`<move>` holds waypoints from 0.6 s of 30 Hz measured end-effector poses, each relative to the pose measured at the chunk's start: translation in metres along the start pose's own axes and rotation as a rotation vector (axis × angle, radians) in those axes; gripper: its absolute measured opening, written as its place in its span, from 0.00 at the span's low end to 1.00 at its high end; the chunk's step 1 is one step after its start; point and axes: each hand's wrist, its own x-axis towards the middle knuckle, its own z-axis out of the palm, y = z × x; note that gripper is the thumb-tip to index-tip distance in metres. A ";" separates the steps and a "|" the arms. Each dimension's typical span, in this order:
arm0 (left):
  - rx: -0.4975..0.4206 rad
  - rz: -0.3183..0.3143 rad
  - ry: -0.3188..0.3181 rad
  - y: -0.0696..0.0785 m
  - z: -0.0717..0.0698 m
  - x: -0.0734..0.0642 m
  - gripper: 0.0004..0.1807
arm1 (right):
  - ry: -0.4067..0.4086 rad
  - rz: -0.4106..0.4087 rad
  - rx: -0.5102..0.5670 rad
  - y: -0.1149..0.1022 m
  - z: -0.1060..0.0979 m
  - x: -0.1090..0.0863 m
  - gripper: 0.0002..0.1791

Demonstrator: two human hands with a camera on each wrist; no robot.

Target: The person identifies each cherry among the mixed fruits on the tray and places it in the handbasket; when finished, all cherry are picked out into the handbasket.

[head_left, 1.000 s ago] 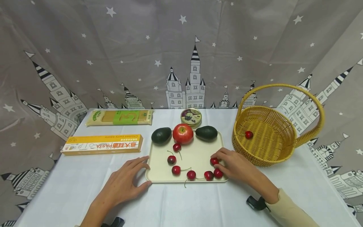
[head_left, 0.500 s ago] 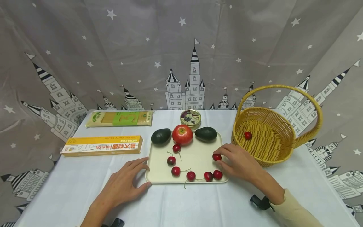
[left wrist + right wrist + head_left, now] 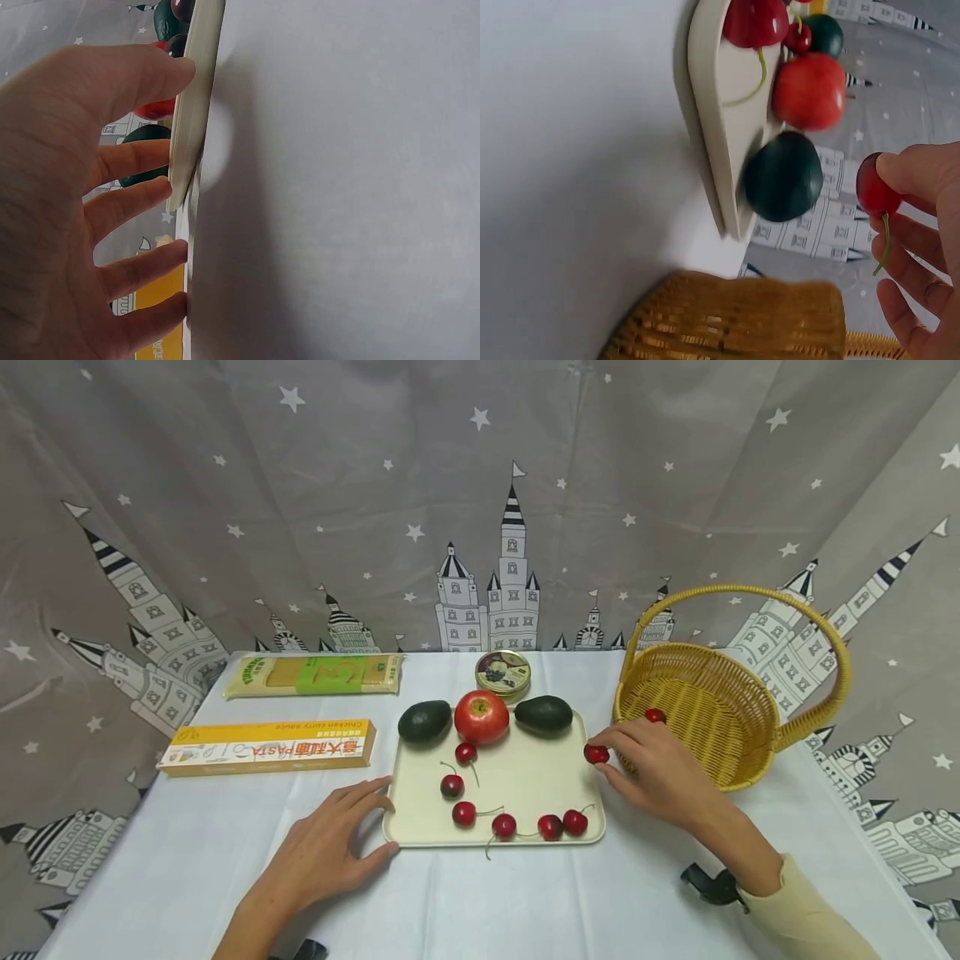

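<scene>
My right hand (image 3: 663,772) pinches a dark red cherry (image 3: 876,186) between thumb and fingers, its green stem hanging free. In the head view it hovers at the right edge of the cream tray (image 3: 525,777), beside the wicker basket (image 3: 701,781). A single cherry (image 3: 655,716) inside that basket is partly covered by the hand. My left hand (image 3: 326,839), fingers spread and relaxed, touches the tray's left edge with thumb and fingertips. Several stemmed cherries (image 3: 504,826) lie on the tray's left and front parts. Along its back sit a red apple-like fruit (image 3: 482,718) and two avocados (image 3: 424,722), (image 3: 543,715).
Behind the tray stands a round tin (image 3: 503,673). To the left lie a yellow and white pasta box (image 3: 270,747) and a bag of noodles (image 3: 315,674). The basket's tall handle (image 3: 832,635) arches above it. A grey castle-print curtain (image 3: 337,510) hangs behind the white-covered table (image 3: 480,902).
My right hand has lifted the cherry off the tray's right side and carried it right and slightly back, toward the basket. The left hand stays at the tray's edge.
</scene>
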 end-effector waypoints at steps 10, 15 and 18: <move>0.003 0.003 0.003 0.001 -0.001 0.000 0.22 | 0.038 0.116 -0.033 0.027 -0.010 -0.005 0.19; 0.003 0.000 -0.001 0.001 0.000 0.000 0.22 | 0.075 0.139 -0.026 0.037 -0.011 -0.010 0.17; 0.005 -0.005 -0.007 0.001 0.000 0.000 0.22 | 0.081 0.156 -0.032 0.042 -0.011 -0.013 0.17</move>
